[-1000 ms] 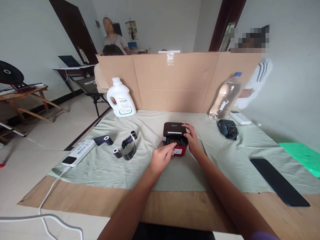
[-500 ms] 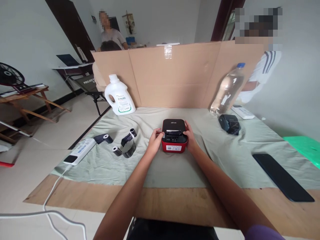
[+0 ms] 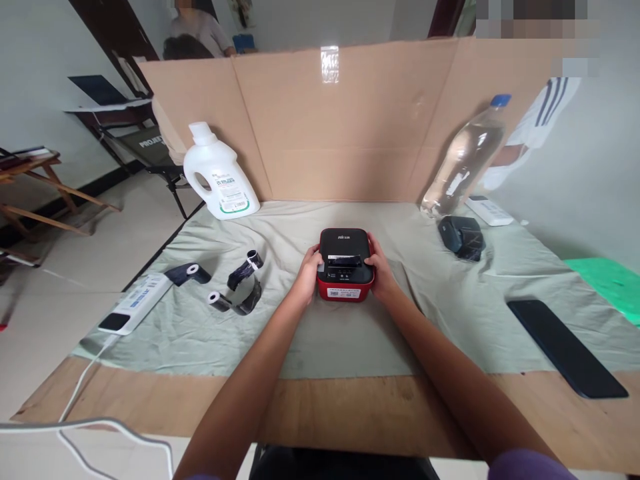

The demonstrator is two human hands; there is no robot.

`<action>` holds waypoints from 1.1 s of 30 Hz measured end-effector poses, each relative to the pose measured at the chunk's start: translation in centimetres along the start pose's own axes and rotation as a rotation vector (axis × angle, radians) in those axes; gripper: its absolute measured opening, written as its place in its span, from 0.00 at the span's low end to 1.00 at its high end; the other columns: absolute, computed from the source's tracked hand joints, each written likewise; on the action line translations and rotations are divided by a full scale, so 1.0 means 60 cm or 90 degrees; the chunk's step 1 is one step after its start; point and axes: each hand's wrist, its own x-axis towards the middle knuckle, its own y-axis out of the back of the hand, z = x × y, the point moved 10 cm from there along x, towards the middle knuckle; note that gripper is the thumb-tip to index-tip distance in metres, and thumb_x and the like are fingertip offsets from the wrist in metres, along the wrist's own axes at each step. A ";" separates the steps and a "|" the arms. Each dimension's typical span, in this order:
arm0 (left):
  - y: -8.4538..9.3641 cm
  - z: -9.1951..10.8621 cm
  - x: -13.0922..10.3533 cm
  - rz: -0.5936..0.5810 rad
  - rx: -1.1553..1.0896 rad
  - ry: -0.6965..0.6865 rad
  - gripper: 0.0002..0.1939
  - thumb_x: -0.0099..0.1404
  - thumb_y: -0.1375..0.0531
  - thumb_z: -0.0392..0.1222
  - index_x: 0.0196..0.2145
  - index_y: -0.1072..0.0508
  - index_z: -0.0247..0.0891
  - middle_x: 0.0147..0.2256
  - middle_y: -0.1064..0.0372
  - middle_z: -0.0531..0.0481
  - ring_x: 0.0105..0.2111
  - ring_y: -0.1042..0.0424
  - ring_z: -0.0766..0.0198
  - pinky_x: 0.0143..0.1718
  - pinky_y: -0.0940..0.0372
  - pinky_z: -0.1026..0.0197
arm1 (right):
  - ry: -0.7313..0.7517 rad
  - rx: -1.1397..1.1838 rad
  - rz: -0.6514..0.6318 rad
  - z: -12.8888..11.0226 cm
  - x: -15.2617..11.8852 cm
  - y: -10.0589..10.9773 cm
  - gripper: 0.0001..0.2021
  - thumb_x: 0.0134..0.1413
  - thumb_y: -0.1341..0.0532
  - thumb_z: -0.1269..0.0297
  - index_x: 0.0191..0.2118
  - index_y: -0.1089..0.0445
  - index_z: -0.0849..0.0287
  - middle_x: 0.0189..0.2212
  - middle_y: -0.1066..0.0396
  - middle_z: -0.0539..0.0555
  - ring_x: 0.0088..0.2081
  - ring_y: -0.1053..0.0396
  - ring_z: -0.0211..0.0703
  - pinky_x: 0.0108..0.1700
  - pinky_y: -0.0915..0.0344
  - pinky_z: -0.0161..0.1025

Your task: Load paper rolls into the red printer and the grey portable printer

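Note:
A small label printer (image 3: 344, 245), red below with a black lid, sits at the middle of the cloth. My left hand (image 3: 309, 272) grips its left side, thumb on the top edge. On the opposite side my right hand (image 3: 381, 271) is closed round the printer, its thumb also on top. A strip of black film (image 3: 345, 261) shows at the slot in the lid. To the left lie ribbon rolls on white cores: one roll (image 3: 219, 301) joined by black film to another (image 3: 254, 259), and a third roll (image 3: 199, 273) beside the power strip.
A white power strip (image 3: 135, 303) trails its cable leftward. Behind stand a white detergent jug (image 3: 225, 177), a cardboard panel (image 3: 345, 133) and a clear bottle (image 3: 465, 160). On the right are a dark wrapped object (image 3: 461, 238), a black phone (image 3: 565, 347) and people beyond the panel.
The camera view has tilted down and come closer. Both hands keep their hold on the printer, whose lid now looks flatter and shows more of its top.

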 end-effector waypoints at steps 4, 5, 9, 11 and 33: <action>-0.002 -0.004 -0.005 -0.020 -0.029 0.008 0.29 0.51 0.45 0.41 0.52 0.30 0.38 0.37 0.27 0.52 0.36 0.30 0.61 0.34 0.39 0.64 | 0.015 0.019 -0.011 -0.001 -0.005 -0.005 0.37 0.39 0.43 0.60 0.62 0.39 0.49 0.61 0.37 0.48 0.65 0.44 0.54 0.66 0.46 0.55; -0.003 -0.005 -0.006 -0.029 -0.041 0.015 0.29 0.51 0.44 0.41 0.53 0.30 0.38 0.37 0.26 0.51 0.37 0.29 0.61 0.34 0.38 0.64 | 0.016 0.027 -0.015 -0.001 -0.007 -0.006 0.37 0.40 0.43 0.59 0.62 0.39 0.49 0.61 0.36 0.48 0.65 0.43 0.54 0.66 0.46 0.55; -0.005 -0.004 -0.010 -0.048 -0.076 0.031 0.30 0.53 0.41 0.44 0.55 0.31 0.37 0.41 0.25 0.49 0.39 0.28 0.59 0.40 0.36 0.62 | 0.016 0.061 -0.015 0.001 -0.011 -0.006 0.35 0.44 0.41 0.56 0.62 0.39 0.49 0.62 0.37 0.49 0.65 0.43 0.54 0.67 0.47 0.56; -0.004 -0.004 -0.010 -0.047 -0.067 0.030 0.30 0.54 0.40 0.45 0.56 0.31 0.38 0.42 0.25 0.49 0.39 0.27 0.59 0.40 0.35 0.62 | 0.010 0.070 -0.009 0.003 -0.011 -0.003 0.34 0.46 0.40 0.54 0.62 0.39 0.49 0.62 0.38 0.49 0.65 0.44 0.53 0.67 0.47 0.56; 0.010 0.010 -0.044 -0.042 0.047 -0.074 0.17 0.62 0.39 0.48 0.46 0.21 0.38 0.49 0.24 0.45 0.52 0.28 0.52 0.57 0.37 0.50 | 0.140 -0.375 -0.133 -0.023 -0.099 0.010 0.53 0.39 0.25 0.60 0.70 0.51 0.44 0.67 0.47 0.52 0.67 0.49 0.60 0.70 0.55 0.60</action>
